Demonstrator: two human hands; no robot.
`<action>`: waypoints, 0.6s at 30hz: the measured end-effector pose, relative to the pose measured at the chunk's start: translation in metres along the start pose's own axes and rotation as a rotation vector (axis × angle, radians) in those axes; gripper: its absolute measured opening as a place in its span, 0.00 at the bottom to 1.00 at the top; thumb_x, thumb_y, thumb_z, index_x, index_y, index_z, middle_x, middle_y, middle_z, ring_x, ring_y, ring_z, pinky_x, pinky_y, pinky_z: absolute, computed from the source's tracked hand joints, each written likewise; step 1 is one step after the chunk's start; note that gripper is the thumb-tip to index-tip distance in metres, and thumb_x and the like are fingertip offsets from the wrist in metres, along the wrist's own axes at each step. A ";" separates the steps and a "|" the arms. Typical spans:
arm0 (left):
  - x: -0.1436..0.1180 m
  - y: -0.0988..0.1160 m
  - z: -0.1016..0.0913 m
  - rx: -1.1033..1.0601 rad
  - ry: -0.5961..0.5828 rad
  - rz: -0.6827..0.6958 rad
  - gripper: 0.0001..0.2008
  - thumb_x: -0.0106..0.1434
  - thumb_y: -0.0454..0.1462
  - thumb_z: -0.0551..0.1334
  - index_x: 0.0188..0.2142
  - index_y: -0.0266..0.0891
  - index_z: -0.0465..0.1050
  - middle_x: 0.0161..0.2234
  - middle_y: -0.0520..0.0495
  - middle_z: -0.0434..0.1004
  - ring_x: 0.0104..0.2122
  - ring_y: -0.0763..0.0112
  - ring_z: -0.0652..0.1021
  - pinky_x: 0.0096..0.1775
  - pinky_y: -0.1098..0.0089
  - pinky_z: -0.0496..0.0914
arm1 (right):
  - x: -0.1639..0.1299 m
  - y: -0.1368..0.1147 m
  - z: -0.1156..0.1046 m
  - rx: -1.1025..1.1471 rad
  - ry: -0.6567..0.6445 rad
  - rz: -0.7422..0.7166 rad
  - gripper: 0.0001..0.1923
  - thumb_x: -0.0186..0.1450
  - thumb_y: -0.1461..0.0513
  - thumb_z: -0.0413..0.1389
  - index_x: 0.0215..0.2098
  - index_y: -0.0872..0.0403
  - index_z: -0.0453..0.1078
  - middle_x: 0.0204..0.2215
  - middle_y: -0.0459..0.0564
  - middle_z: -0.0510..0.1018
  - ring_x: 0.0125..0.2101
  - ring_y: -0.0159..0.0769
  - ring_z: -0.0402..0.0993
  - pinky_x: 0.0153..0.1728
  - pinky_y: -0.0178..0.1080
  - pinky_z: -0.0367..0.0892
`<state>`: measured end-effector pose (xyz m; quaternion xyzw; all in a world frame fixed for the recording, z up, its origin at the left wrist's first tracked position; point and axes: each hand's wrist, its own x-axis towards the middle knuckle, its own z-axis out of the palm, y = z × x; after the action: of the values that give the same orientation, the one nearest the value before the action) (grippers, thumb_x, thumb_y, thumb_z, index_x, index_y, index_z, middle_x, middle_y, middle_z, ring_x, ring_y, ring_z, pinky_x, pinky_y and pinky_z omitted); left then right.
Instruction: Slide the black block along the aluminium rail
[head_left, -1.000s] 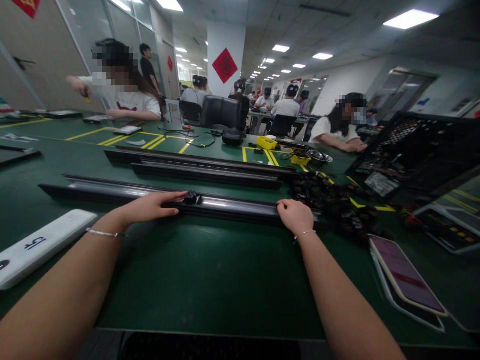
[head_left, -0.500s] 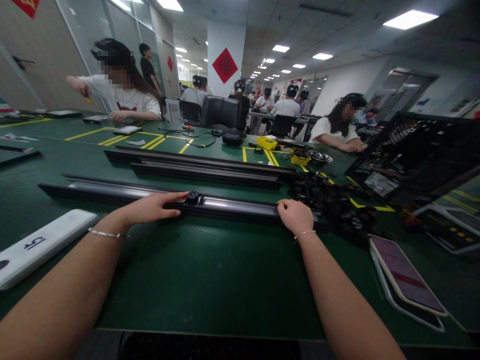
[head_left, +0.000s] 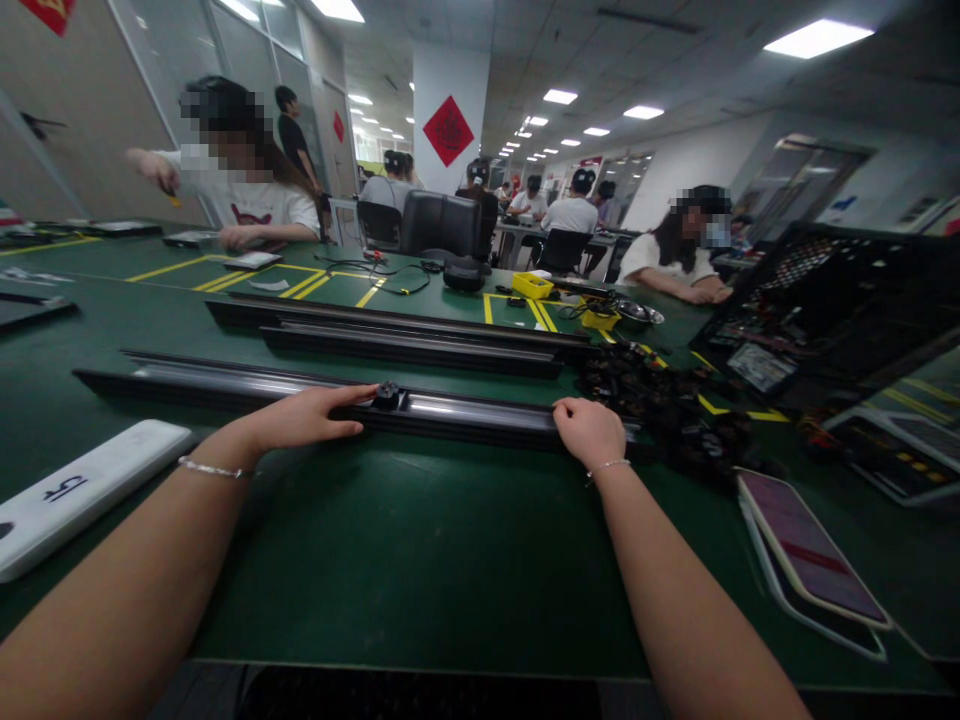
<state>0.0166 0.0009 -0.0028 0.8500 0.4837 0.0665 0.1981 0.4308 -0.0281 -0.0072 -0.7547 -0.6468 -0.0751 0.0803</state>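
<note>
Black rail (head_left: 465, 412) lies across the green table (head_left: 420, 540). The left hand (head_left: 304, 418) rests flat on it by a small knob (head_left: 387, 394). The right hand (head_left: 591, 430) curls around its end.

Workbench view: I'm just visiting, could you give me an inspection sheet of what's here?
Surface: green table with yellow lines.
Job's things: long black rail across the front; small black slider on it.
Clutter: heap of black parts; white bar; phones; two more rails behind.
Grip: left hand flat on the rail, fingertips at the slider; right hand closed over the rail's edge.
Cables: black cable far back.
Surroundings: seated people, office chairs.
</note>
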 end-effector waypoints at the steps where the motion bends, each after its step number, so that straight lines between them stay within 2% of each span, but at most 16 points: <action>1: 0.000 0.000 0.000 -0.001 -0.002 -0.001 0.39 0.60 0.55 0.56 0.66 0.44 0.50 0.64 0.47 0.58 0.60 0.56 0.64 0.61 0.61 0.56 | 0.000 0.000 0.000 0.001 -0.001 0.000 0.21 0.65 0.59 0.42 0.42 0.46 0.78 0.42 0.46 0.80 0.42 0.38 0.74 0.40 0.37 0.63; 18: 0.004 0.010 0.002 0.000 0.001 -0.003 0.39 0.59 0.54 0.57 0.66 0.44 0.51 0.63 0.47 0.60 0.59 0.56 0.66 0.59 0.61 0.59 | 0.000 -0.001 -0.001 0.000 -0.007 0.003 0.21 0.65 0.59 0.43 0.42 0.46 0.78 0.42 0.46 0.80 0.42 0.38 0.74 0.40 0.37 0.63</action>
<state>0.0271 -0.0009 -0.0012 0.8493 0.4849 0.0668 0.1979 0.4296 -0.0278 -0.0064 -0.7559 -0.6460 -0.0725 0.0783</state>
